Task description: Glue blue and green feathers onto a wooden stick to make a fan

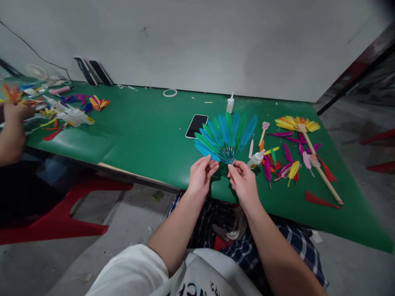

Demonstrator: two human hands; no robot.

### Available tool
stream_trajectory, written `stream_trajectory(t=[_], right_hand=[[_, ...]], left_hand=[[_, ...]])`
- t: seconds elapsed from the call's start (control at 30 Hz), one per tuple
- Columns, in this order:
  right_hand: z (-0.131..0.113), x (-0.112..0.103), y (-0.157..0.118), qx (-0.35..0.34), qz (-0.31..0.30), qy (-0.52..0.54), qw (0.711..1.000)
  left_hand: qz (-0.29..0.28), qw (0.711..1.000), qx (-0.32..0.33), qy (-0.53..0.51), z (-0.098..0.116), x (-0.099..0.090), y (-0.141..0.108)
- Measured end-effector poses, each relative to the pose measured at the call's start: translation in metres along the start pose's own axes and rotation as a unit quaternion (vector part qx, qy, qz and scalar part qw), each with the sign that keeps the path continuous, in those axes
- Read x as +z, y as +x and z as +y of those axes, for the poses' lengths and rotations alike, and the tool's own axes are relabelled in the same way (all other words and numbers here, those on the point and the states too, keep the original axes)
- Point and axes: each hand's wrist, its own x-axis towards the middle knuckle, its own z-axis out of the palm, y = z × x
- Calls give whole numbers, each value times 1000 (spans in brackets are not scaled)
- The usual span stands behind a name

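A fan of blue and green feathers (228, 133) is spread upright above the table's front part, between my two hands. My left hand (202, 172) pinches the lowest blue feathers at the fan's left edge. With thumb and fingers closed, my right hand (242, 176) grips the fan's base, where the feather stems meet. Just right of the fan lies a white glue bottle (256, 159), close to my right hand. A black-screened phone (196, 126) rests behind the fan's left side.
Loose coloured feathers (287, 152) and a yellow feather fan (298, 123) on a wooden stick lie at right. Another glue bottle (230, 103) stands near the wall. At far left, a co-worker's hand (18, 111) is beside more bottles (72, 115) and feathers. A red stool (68, 213) is below.
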Motion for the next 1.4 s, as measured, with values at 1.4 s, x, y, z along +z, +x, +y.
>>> stream_trajectory(t=[1.4], right_hand=[[-13,3,-4,18,-30,37,999]], left_hand=[[-40,979,137,146,-8,14,-17]])
